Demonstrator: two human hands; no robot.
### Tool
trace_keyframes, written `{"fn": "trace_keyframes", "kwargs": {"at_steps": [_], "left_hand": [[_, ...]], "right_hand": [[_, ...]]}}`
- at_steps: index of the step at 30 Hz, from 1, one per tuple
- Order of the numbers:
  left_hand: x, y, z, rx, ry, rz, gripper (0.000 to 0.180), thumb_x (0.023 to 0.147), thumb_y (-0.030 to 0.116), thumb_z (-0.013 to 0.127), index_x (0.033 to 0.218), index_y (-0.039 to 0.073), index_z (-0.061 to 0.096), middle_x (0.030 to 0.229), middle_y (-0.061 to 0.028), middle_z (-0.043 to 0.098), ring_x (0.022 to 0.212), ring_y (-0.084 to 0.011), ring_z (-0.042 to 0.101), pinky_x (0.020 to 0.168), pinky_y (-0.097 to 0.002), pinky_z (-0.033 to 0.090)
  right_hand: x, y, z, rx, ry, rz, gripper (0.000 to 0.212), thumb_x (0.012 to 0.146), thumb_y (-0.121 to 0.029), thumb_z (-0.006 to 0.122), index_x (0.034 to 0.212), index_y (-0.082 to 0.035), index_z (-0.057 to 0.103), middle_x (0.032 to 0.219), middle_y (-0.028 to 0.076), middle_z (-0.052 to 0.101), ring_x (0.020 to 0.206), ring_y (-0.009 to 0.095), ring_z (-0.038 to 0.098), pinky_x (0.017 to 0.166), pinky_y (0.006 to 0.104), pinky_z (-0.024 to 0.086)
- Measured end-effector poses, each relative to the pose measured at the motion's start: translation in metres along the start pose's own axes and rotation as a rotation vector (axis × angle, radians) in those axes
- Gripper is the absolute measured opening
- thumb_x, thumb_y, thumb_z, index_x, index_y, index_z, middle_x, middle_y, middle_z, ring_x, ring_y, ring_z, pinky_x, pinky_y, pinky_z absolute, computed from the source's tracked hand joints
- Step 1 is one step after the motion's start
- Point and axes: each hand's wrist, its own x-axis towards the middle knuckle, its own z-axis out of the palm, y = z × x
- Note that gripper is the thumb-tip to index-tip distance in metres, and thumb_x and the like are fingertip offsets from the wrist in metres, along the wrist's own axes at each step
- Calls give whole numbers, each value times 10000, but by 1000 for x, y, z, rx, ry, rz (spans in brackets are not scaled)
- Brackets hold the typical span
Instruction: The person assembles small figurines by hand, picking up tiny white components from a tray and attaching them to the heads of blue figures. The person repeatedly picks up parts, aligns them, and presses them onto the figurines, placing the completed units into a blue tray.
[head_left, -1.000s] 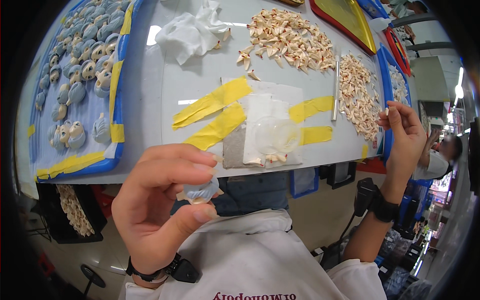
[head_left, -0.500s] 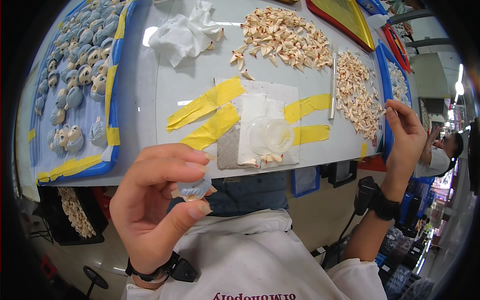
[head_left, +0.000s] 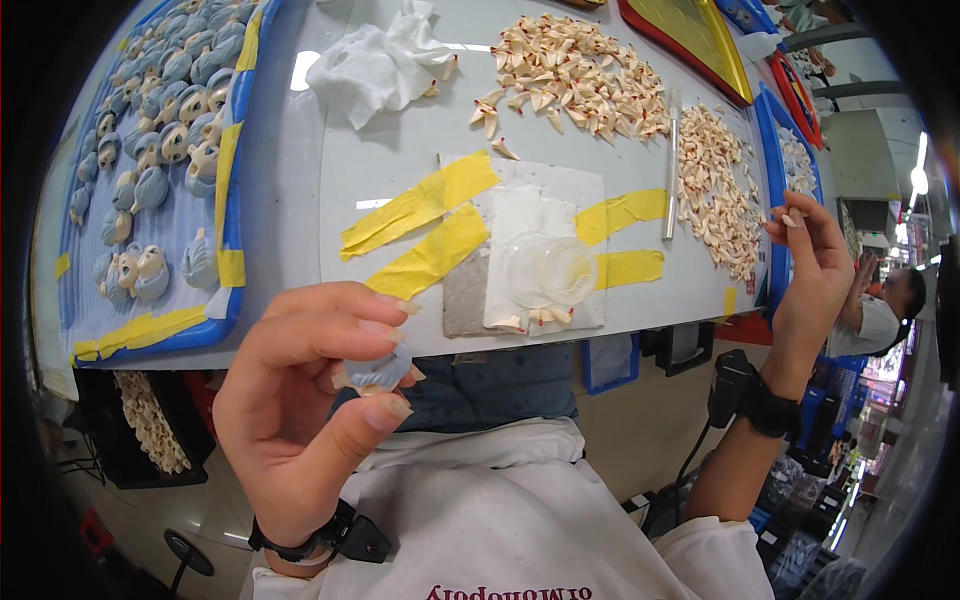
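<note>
My left hand (head_left: 295, 400) holds a small doll head (head_left: 378, 368) with moulded blue-grey hair between thumb and fingertips, above the near table edge. Pale pointed bits stick out at both its sides. Far to the right, my right hand (head_left: 815, 250) pinches a tiny pale pointed piece (head_left: 792, 216), close to a heap of small cream pieces (head_left: 712, 190). Between the hands a clear round cup (head_left: 550, 270) stands on a white board (head_left: 590, 312) held by yellow tape. A few red-tipped pieces (head_left: 552, 315) lie at the board's front.
At the left, a blue tray (head_left: 232, 200) carries many similar doll heads. A larger heap of red-tipped pieces (head_left: 575, 75) lies at the back, beside a crumpled white cloth (head_left: 375, 65). A clear rod (head_left: 671, 170) separates the heaps. Another person (head_left: 880, 310) is at the far right.
My right hand has turned at the fingertips, so the small pale piece shows more clearly between them. My left hand has shifted slightly left with the doll head.
</note>
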Motion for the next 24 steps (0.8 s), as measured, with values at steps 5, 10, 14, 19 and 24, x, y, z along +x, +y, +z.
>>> {"fn": "trace_keyframes", "kwargs": {"at_steps": [5, 10, 14, 19, 24], "left_hand": [[0, 0, 0, 8, 2, 0, 285, 720, -50, 612, 989, -50, 519, 1060, -190, 488, 981, -216, 518, 743, -287, 508], [0, 1, -2, 22, -6, -3, 281, 721, -47, 614, 986, -49, 519, 1062, -191, 486, 978, -212, 518, 742, -287, 507], [0, 1, -2, 18, -5, -3, 282, 722, -42, 617, 986, -48, 519, 1062, -190, 487, 976, -208, 518, 743, -286, 507], [0, 1, -2, 17, 0, -13, 281, 724, -42, 614, 989, -48, 517, 1062, -190, 486, 978, -206, 516, 744, -286, 506], [0, 0, -3, 33, 2, 6, 275, 730, -35, 607, 988, -49, 514, 1062, -195, 485, 968, -201, 516, 733, -284, 506]], "right_hand": [[1, -3, 4, -8, 20, -3, 167, 809, -41, 570, 950, 44, 595, 859, 98, 607, 786, 130, 585, 714, 235, 457], [1, -5, 5, 15, 3, -15, 157, 793, -28, 592, 935, 38, 601, 861, 88, 608, 783, 126, 584, 712, 231, 452], [2, -1, 1, 12, 22, 6, 154, 792, -20, 597, 933, 39, 603, 848, 82, 606, 751, 121, 575, 705, 228, 449], [1, 2, 4, 54, 41, -1, 157, 806, -26, 587, 945, 46, 602, 830, 75, 601, 717, 112, 558, 688, 222, 445], [2, 2, 6, 40, 39, -23, 160, 834, -40, 555, 959, 49, 602, 817, 64, 587, 672, 99, 534, 649, 212, 431]]}}
